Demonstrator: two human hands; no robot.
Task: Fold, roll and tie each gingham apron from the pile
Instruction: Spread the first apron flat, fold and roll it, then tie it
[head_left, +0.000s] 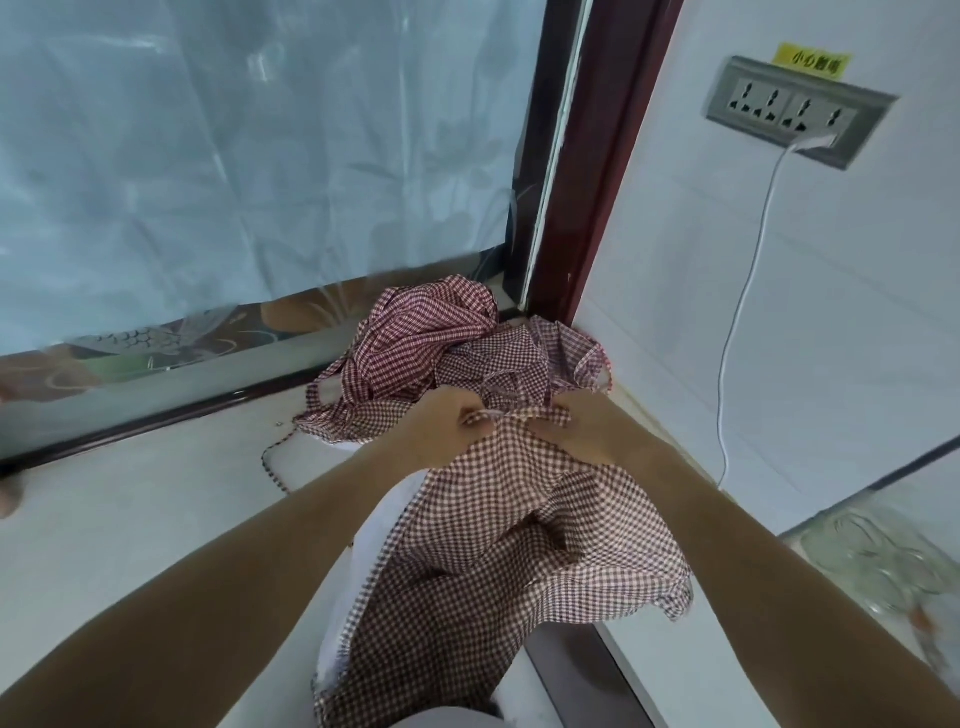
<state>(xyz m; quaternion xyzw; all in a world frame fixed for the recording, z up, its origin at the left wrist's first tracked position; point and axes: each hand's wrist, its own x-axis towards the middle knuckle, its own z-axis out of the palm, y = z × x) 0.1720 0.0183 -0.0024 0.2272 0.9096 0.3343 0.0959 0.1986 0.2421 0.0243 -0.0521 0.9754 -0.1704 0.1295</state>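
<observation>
Gingham apron (498, 561) hanging below both hands' grip, left hand (441, 431), right hand (587, 431)

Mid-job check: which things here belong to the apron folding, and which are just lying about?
Job: apron gripped by left hand and right hand; pile.
Lying about: socket, white cable, yellow label, glass jars.

A pile of aprons (457, 353) is heaped in the far corner of the counter (130, 519), against the window (234, 156) behind it and the wall (779, 312) to its right. One apron (509, 561) is spread nearer, before the pile, its far edge held between the left hand (441, 431) and right hand (582, 431). A socket panel (795, 111) is mounted on the wall, far right, with a cable (748, 291) hung down from it.
</observation>
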